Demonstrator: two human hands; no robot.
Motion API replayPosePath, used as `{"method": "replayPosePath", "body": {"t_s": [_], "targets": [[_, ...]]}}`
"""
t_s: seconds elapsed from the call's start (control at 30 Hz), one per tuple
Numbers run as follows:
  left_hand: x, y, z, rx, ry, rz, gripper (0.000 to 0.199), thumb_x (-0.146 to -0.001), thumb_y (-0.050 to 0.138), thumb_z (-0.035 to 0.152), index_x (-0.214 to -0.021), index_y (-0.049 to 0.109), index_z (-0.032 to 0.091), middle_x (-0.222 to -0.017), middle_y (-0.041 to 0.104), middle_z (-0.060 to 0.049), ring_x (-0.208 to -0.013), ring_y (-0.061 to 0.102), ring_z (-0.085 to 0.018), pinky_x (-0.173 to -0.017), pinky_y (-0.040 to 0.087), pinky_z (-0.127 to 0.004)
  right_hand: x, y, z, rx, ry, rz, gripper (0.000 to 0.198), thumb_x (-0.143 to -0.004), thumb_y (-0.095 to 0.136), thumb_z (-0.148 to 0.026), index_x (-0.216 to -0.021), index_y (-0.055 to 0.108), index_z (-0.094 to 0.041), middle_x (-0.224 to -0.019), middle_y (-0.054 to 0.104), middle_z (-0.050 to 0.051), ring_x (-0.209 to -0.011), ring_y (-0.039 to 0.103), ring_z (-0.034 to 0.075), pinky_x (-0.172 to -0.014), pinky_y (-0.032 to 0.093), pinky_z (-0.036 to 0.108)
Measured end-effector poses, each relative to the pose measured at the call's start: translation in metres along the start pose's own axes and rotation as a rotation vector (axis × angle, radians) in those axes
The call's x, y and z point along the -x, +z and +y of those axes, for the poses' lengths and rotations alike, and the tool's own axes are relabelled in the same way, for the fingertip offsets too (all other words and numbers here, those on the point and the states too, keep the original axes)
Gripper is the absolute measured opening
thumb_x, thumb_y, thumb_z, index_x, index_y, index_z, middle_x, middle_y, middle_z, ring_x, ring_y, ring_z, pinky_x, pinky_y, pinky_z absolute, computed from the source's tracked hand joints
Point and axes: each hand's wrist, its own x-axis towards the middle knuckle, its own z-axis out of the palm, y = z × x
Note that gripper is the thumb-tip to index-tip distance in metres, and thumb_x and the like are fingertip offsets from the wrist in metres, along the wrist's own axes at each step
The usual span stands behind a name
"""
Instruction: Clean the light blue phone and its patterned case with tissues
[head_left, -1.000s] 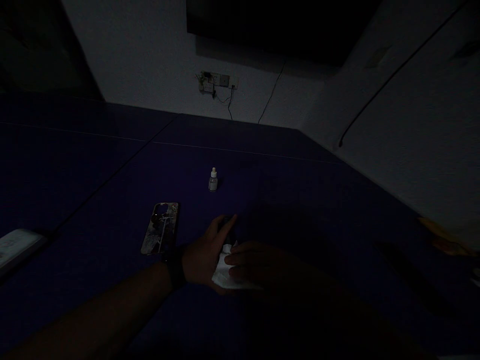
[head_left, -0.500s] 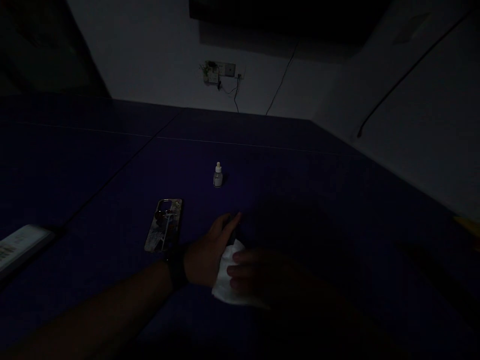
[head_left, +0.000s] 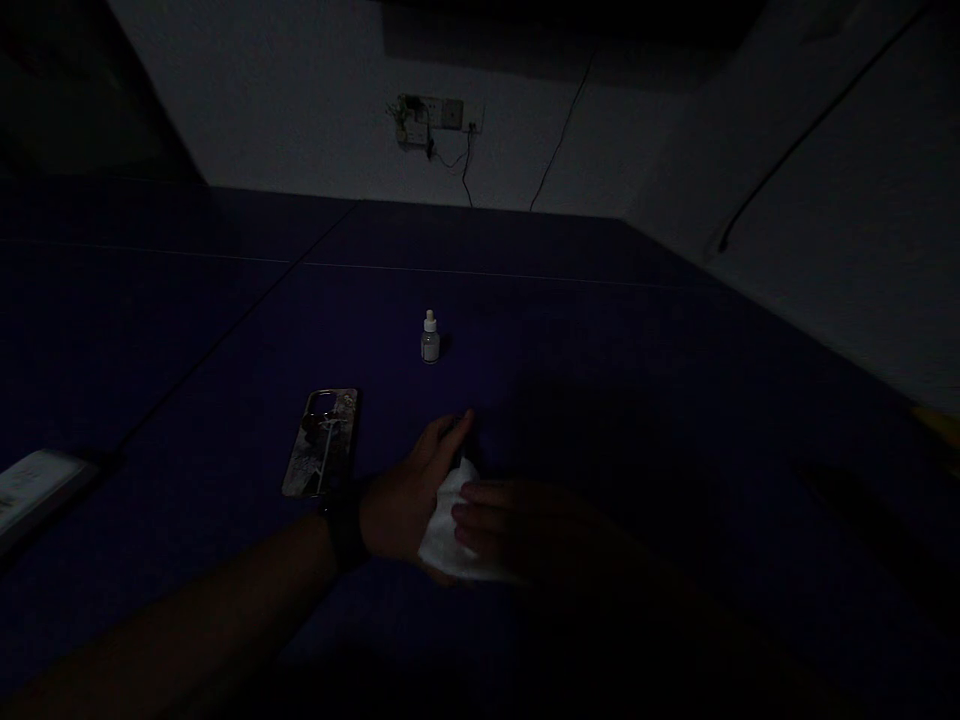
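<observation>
My left hand (head_left: pixel 397 508), with a dark watch (head_left: pixel 346 530) on its wrist, grips a dark slim thing (head_left: pixel 460 452) that looks like a phone. Most of it is covered. A crumpled white tissue (head_left: pixel 444 535) lies over it, pressed by the closely held fingers of my right hand (head_left: pixel 491 515); the rest of that hand sinks into shadow. Left of the hands, a patterned phone case (head_left: pixel 322 445) with a camera cut-out lies flat. Beyond them stands a small dropper bottle (head_left: pixel 430 346) with a white cap, upright.
All this is on a dark blue surface (head_left: pixel 480 310) with thin seams. A white box (head_left: pixel 37 490) is at the left edge, and something yellow (head_left: pixel 937 425) at the right edge. Wall sockets (head_left: pixel 431 118) with cables are at the back. The room is very dim.
The view has shifted a little, so everything sits slightly higher and further left. My right hand and the tissue have moved slightly against my left hand; both holds are kept.
</observation>
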Motion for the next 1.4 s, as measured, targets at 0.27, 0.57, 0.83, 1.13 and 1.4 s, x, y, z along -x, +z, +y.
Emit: {"method": "replayPosePath", "body": {"t_s": [0.27, 0.57, 0.83, 1.13, 1.4], "targets": [[-0.002, -0.002, 0.003, 0.040, -0.048, -0.009, 0.161, -0.050, 0.092, 0.067, -0.161, -0.017, 0.028, -0.164, 0.008, -0.023, -0.147, 0.026, -0.053, -0.111, 0.043, -0.067, 0.010, 0.001, 0.003, 0.117, -0.082, 0.044, 0.044, -0.108, 0.040, -0.033, -0.149, 0.048, -0.018, -0.141, 0.065, 0.008, -0.145, 0.045, 0.017, -0.116, 0.047, 0.037], [-0.001, 0.000, -0.001, 0.038, -0.008, -0.001, 0.161, -0.049, 0.093, 0.064, -0.161, -0.017, 0.028, -0.164, 0.008, -0.021, -0.148, 0.023, -0.051, -0.113, 0.041, -0.064, 0.003, 0.011, 0.007, 0.158, -0.014, 0.119, 0.045, -0.106, 0.044, -0.027, -0.150, 0.046, -0.018, -0.142, 0.063, 0.011, -0.145, 0.045, 0.019, -0.118, 0.045, 0.039], [-0.003, -0.001, 0.000, -0.017, 0.050, -0.023, 0.171, -0.038, 0.097, 0.064, -0.161, -0.017, 0.029, -0.169, -0.001, -0.018, -0.150, 0.004, -0.055, -0.118, 0.027, -0.071, -0.001, 0.011, 0.018, 0.172, 0.213, 0.331, 0.044, -0.104, 0.043, -0.019, -0.148, 0.047, -0.017, -0.144, 0.061, 0.014, -0.141, 0.050, 0.019, -0.113, 0.049, 0.039], [-0.002, 0.001, -0.001, 0.068, -0.011, 0.018, 0.167, -0.041, 0.096, 0.065, -0.162, -0.013, 0.029, -0.163, 0.011, -0.023, -0.147, 0.028, -0.051, -0.114, 0.039, -0.065, 0.012, -0.008, -0.001, 0.128, -0.064, 0.008, 0.045, -0.106, 0.043, -0.035, -0.150, 0.047, -0.022, -0.141, 0.064, 0.006, -0.143, 0.047, 0.017, -0.115, 0.046, 0.034], [-0.002, 0.001, -0.001, 0.046, 0.055, 0.043, 0.167, -0.045, 0.095, 0.065, -0.161, -0.018, 0.026, -0.164, 0.011, -0.024, -0.148, 0.023, -0.050, -0.114, 0.036, -0.067, 0.013, 0.001, 0.010, 0.149, -0.017, 0.032, 0.046, -0.107, 0.040, -0.035, -0.151, 0.045, -0.021, -0.150, 0.056, 0.008, -0.145, 0.045, 0.018, -0.117, 0.044, 0.037]]}}
